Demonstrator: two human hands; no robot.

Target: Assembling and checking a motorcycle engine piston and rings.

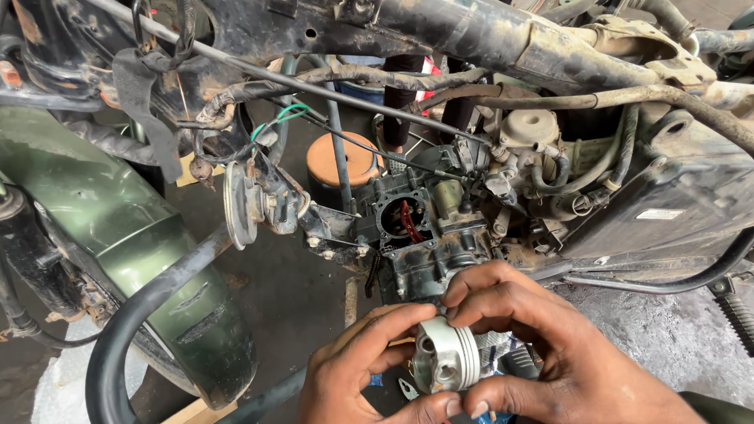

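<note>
Low in the middle of the frame, both hands hold a small silver metal piston [444, 360] with ring grooves round its crown. The left hand [357, 369] has its grip clenched on the piston's near side, thumb and fingers wrapped about it. The right hand [542, 345] grasps it from above and the far side, fingertips [463, 302] pressing on the rim. Just above them sits the open, grimy black engine cylinder block [404, 224]. A dark green fender [102, 212] curves along the left of the frame.
</note>
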